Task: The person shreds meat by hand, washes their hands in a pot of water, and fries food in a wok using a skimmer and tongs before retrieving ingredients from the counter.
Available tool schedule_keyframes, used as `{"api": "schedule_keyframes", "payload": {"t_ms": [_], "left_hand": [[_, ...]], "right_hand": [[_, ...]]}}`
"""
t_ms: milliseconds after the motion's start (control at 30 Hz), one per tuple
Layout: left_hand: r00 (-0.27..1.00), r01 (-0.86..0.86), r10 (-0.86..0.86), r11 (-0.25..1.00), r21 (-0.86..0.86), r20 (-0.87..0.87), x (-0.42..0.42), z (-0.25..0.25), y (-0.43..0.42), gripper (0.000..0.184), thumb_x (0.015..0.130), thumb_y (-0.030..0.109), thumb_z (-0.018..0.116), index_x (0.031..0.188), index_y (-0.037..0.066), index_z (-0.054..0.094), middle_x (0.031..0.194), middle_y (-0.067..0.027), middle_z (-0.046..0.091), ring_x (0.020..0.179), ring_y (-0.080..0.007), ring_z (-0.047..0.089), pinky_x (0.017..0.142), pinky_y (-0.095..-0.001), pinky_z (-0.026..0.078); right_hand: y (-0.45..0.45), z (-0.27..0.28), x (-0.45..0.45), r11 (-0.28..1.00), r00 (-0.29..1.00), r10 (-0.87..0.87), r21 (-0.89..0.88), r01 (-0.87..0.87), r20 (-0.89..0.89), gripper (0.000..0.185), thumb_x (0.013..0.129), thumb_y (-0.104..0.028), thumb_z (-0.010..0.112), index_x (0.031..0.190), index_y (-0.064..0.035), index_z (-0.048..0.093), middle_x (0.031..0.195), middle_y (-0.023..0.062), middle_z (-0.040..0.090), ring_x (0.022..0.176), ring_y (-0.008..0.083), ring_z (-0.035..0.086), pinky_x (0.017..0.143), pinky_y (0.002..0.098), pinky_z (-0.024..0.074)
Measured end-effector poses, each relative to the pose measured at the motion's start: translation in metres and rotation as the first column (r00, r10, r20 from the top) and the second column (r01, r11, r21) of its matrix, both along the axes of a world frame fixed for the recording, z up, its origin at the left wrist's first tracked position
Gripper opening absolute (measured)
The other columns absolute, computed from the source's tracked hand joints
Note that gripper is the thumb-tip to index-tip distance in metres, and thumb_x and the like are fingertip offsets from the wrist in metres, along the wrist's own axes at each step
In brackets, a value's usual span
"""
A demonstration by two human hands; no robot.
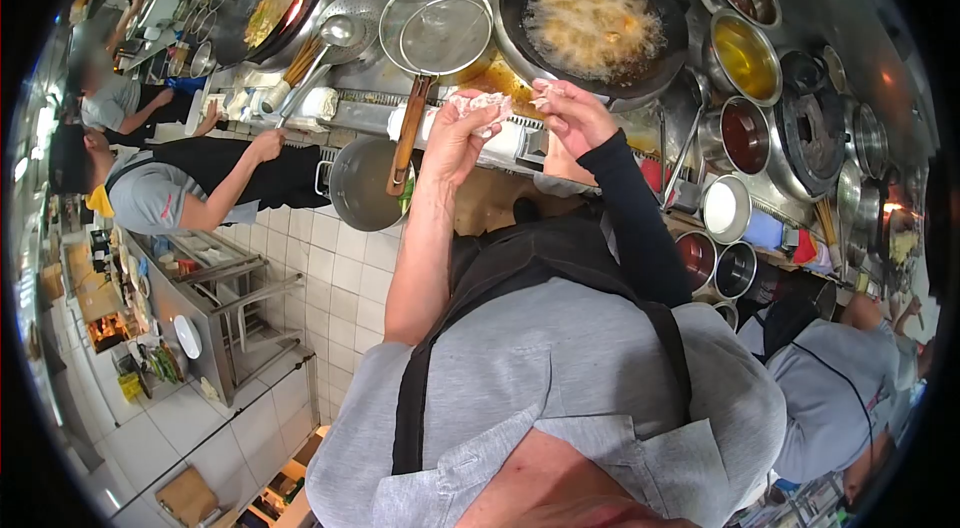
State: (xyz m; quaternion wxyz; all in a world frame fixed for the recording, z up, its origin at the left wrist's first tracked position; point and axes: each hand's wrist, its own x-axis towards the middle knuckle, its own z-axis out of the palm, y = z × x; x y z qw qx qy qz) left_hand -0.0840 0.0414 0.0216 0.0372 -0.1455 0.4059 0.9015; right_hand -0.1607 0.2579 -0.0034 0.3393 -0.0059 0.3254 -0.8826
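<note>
My left hand (457, 140) is closed around a pale, pinkish-white clump of what looks like coated raw meat (482, 109). Just to its right, my right hand (577, 121), below a black sleeve, pinches a small whitish piece (543, 95) that looks like the same stuff. Both hands are above the front edge of the stove. Beyond them a large black wok (676, 43) holds bubbling oil with golden pieces frying in it. A wire strainer (437, 26) with a wooden handle (408, 133) lies left of the wok, its handle pointing toward me.
Metal pots of yellow oil (746, 58) and dark red sauce (745, 135) stand on the right. At left, a co-worker (165, 190) holds a ladle (338, 31) near a flaming wok (290, 13). A large pot (367, 185) is below the stove edge. Another person (820, 388) is at right.
</note>
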Motion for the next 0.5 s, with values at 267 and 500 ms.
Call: {"api": "schedule_keyframes", "payload": {"t_ms": [267,500], "left_hand": [[0.999,-0.003,0.003,1.0,-0.004,0.038,0.005,0.007,0.004,0.026,0.086,-0.001,0.068,0.107,0.007,0.056,0.101,-0.0075,0.067,0.092,-0.0179,0.067,0.076,-0.0338,0.059],[0.998,0.014,-0.02,0.992,-0.122,-0.052,0.009,0.003,0.006,0.029,0.086,-0.001,0.069,0.111,0.005,0.054,0.098,-0.0079,0.066,0.089,-0.0175,0.067,0.075,-0.0332,0.058]], "right_hand": [[-0.005,-0.016,0.004,0.995,0.988,0.069,-0.087,-0.057,0.141,0.025,0.098,-0.008,0.056,0.12,0.0041,0.052,0.112,0.0153,0.062,0.082,0.015,0.06,0.06,0.0234,0.0447],[-0.007,0.024,0.018,0.99,0.994,-0.014,0.141,0.03,-0.11,0.022,0.097,-0.008,0.058,0.115,0.0033,0.055,0.092,0.0079,0.061,0.074,0.0105,0.055,0.057,0.0226,0.0413]]}}
